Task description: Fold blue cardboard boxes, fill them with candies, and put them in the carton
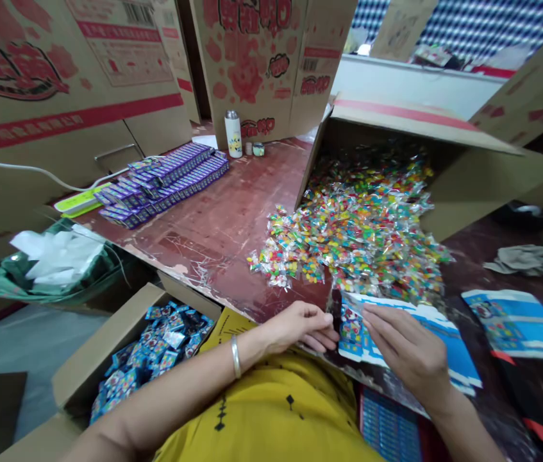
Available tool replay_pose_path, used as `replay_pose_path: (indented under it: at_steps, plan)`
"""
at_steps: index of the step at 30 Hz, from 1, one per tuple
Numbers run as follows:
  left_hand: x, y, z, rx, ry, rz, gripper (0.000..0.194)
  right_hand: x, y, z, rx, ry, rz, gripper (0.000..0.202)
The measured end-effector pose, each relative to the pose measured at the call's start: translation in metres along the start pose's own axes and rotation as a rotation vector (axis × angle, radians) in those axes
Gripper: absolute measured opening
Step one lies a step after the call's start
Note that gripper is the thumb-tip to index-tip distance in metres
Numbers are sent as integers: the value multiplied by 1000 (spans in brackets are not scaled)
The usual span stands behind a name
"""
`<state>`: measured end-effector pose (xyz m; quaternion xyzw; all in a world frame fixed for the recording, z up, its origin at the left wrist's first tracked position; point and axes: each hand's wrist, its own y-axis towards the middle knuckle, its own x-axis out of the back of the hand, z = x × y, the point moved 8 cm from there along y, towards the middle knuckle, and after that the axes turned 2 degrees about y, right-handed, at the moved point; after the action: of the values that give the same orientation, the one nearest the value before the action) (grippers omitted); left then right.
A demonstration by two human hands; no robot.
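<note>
A stack of flat blue printed candy cartons point(355, 330) lies at the table's front edge, slightly fanned to the right. My right hand point(408, 346) rests over the stack, its fingers together and bent onto the top carton; the thumb is hidden. Just left of the cartons is my left hand point(307, 324), fingers loosely bent and partly apart, with nothing visible in it. Beyond both hands spreads a big heap of clear packets of colourful candies point(358, 237), spilling from a tipped cardboard box point(473, 186).
Purple small boxes point(170, 179) are stacked at the left, near a white bottle point(233, 135). Below the table edge, an open box holds small blue filled packs point(156, 346). More blue flat cartons point(521, 324) and a grey cloth point(526, 260) lie at right.
</note>
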<state>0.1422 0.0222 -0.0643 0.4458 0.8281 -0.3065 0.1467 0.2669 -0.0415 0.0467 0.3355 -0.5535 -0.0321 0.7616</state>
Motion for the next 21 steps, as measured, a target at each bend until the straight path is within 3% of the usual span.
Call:
replay_pose_path:
  at_steps: [4,7,10,12,16,18,21]
  plan:
    - [-17,4,-10,-94,-411,138,38,-6,7,39,152,59,-45,46]
    - [-16,-3,-19,-179,-495,155,33,-18,9,60,222,108,-43,48]
    - [-7,-13,-25,-220,-493,130,35,-21,12,67,240,196,-48,49]
    - [1,-18,-25,-224,-469,71,36,-15,15,59,150,274,-93,45]
    - [17,-22,-22,-239,-377,-99,36,-8,14,18,-335,374,-290,37]
    - [18,-22,-20,-250,-338,-144,37,-22,16,15,-431,451,-213,39]
    - [13,-23,-18,-261,-298,-146,37,-43,25,29,-368,529,-22,47]
